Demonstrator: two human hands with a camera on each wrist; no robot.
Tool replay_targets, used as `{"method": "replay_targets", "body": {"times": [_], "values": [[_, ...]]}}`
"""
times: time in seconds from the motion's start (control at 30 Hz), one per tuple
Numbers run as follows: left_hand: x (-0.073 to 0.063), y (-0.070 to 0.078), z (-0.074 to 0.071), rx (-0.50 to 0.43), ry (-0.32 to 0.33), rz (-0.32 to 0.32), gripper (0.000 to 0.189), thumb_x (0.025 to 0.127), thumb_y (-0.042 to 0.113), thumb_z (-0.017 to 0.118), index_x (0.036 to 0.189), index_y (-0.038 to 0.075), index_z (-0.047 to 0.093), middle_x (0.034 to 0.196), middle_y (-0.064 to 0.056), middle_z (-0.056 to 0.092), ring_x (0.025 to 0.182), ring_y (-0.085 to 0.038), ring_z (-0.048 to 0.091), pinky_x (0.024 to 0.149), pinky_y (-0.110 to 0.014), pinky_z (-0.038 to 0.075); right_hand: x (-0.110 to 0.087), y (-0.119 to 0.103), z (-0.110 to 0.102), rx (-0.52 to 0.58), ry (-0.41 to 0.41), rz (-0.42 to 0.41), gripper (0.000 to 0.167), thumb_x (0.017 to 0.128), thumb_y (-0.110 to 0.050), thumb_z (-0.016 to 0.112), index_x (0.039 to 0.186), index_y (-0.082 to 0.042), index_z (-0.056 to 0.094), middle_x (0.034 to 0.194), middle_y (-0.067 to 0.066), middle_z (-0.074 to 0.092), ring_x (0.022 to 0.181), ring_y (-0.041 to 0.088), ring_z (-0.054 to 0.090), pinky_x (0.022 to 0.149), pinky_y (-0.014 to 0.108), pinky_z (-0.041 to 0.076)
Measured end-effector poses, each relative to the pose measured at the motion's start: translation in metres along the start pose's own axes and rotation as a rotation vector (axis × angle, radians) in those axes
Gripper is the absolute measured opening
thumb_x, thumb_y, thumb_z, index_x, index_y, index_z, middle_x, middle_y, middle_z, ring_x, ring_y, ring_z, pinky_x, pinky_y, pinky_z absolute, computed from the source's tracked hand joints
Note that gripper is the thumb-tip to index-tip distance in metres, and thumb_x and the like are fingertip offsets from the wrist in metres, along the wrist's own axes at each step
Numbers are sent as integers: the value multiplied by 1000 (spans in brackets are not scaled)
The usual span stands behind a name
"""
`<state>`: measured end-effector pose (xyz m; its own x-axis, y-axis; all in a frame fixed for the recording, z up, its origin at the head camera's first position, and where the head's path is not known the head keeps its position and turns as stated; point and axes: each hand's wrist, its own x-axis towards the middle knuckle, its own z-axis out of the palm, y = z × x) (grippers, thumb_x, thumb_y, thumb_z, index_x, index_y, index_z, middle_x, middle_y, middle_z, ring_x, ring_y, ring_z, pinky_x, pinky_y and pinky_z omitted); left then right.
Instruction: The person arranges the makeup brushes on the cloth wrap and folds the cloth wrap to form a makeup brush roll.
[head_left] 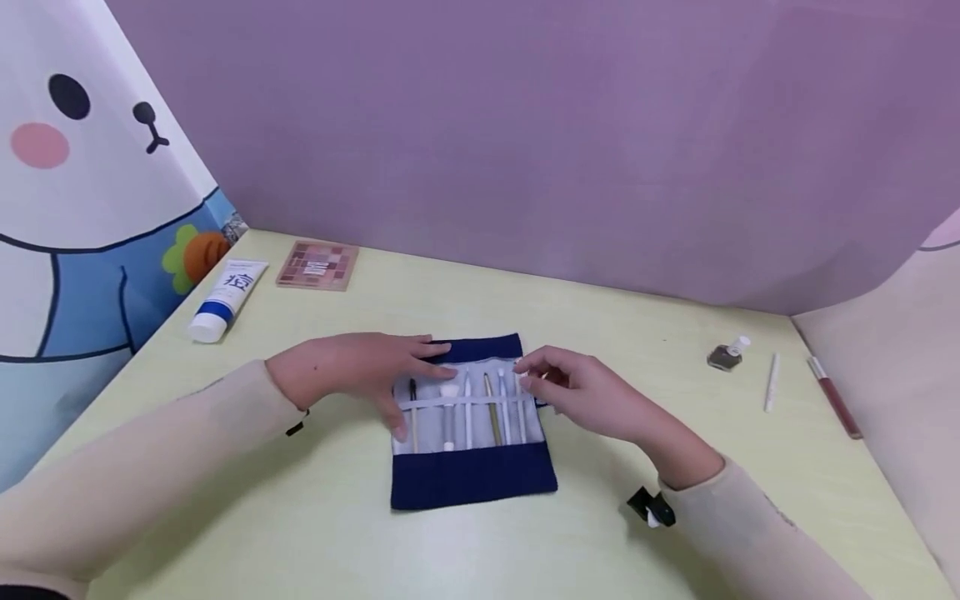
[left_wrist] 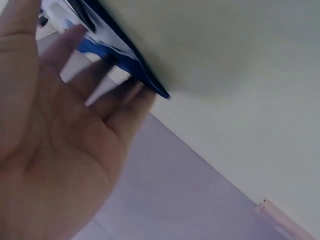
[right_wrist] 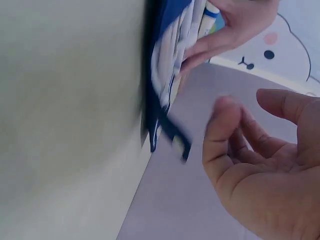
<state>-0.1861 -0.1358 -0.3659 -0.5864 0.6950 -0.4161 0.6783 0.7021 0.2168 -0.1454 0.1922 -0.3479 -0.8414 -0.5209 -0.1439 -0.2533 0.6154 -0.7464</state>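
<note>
Spreads left hand [head_left: 367, 369] wide at the left side of the navy brush roll [head_left: 474, 477]. Curls right hand [head_left: 588, 393] loosely, gripping nothing, near the right edge.

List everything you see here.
Table: 1, yellowish, beneath items
Backdrop: 1, purple, behind table
Cartoon panel: 1, multicoloured, left
Brush roll: 1, navy and grey, centre
Tools: 6, mostly white, in roll
Tube: 1, white and blue, left
Palette: 1, pink-brown, back left
Bottle: 1, dark, right
Stick: 1, white, right of bottle
Vial: 1, dark red, far right
Sleeves: 2, beige, lower sides
Wrist pieces: 2, black, near sleeves
Left hand: 1, bare, roll's left
Right hand: 1, bare, roll's right
</note>
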Motion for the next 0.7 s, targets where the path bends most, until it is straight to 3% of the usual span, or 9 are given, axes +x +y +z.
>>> {"method": "replay_targets", "body": {"times": [0.27,0.33,0.43,0.6,0.7], "values": [[-7,22,13,11,81,-144,107,79,74,81,167,29,38,179,-13,26,164,-46,28,122,-60,46,2,-9,24,-79,-31,-90,29,107,-21,64,133,-8,68,128,9,73,107,19,70,88,31,59],[-7,28,14,14,92,-170,108,80,75,80,168,28,38,178,-15,28,163,-48,29,120,-61,47,2,-12,31,-129,-29,-112,30,107,-20,65,133,-5,68,127,11,73,107,19,71,88,30,60],[-8,37,17,17,107,-204,107,82,75,78,168,27,37,178,-17,28,162,-49,30,118,-62,48,-2,-21,43,-277,-3,-128,36,106,-23,68,134,-2,67,124,13,72,103,19,70,86,31,60],[-13,46,23,42,119,-247,103,87,76,70,170,27,33,179,-18,25,164,-49,26,112,-62,54,-18,-45,70,-623,3,-78,59,106,-47,65,146,-3,61,138,21,69,123,34,68,102,50,60],[-16,48,24,56,123,-272,102,89,78,67,170,28,31,179,-18,24,164,-49,25,109,-61,56,-26,-54,85,-761,-18,-66,71,103,-62,61,147,-8,61,141,19,68,131,38,64,100,55,60]]}}
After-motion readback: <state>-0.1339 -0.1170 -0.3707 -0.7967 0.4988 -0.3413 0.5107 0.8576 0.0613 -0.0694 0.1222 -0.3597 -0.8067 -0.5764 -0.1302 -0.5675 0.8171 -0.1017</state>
